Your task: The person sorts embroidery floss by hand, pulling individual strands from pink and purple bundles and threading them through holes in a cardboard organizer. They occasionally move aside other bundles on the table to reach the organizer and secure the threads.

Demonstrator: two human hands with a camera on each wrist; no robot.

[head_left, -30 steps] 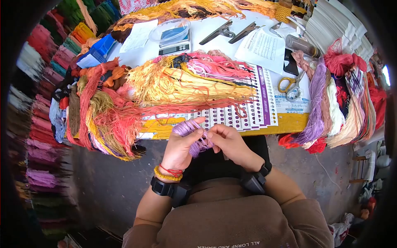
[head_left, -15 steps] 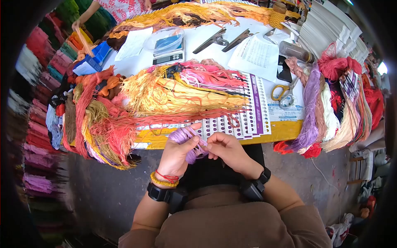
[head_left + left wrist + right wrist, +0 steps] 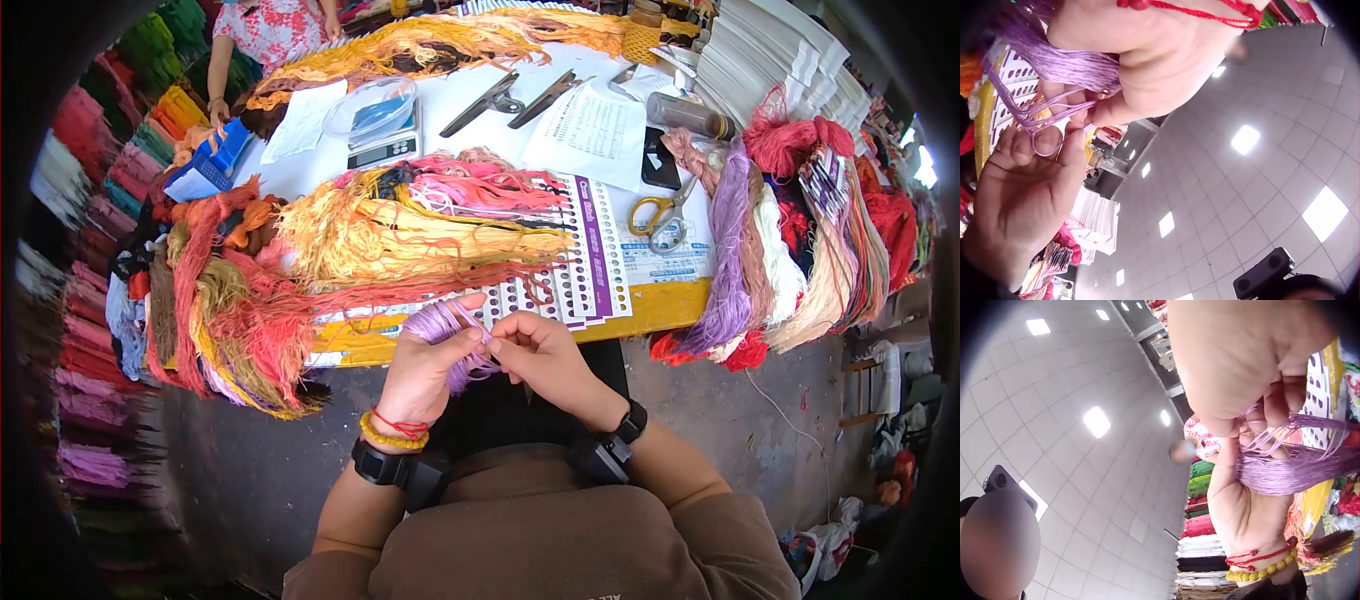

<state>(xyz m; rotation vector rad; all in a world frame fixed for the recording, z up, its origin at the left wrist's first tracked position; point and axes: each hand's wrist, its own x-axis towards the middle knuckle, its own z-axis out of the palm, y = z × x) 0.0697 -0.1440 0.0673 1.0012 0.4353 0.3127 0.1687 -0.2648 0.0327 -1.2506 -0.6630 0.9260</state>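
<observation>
A hank of lilac thread (image 3: 440, 325) lies across my left hand (image 3: 432, 358), whose fingers and thumb curl round it at the table's front edge. In the right wrist view the same lilac thread (image 3: 1300, 469) runs over that palm. My right hand (image 3: 530, 348) pinches a few strands pulled out of the hank. The left wrist view shows a small loop of thread (image 3: 1044, 134) held between my right hand's fingertips (image 3: 1072, 140). Both hands touch each other just in front of the yellow table edge (image 3: 660, 305).
On the table lie a big heap of yellow, pink and orange threads (image 3: 400, 235), a punched colour card (image 3: 585, 265), yellow scissors (image 3: 655, 215), a scale (image 3: 380, 135) and two metal clips (image 3: 515, 100). Thread bundles (image 3: 790, 250) hang at the right. A person (image 3: 265, 30) stands at the far side.
My hands have stayed at the table edge; the right fingers have drawn a few strands out into a small loop. The view has shifted slightly down and left.
</observation>
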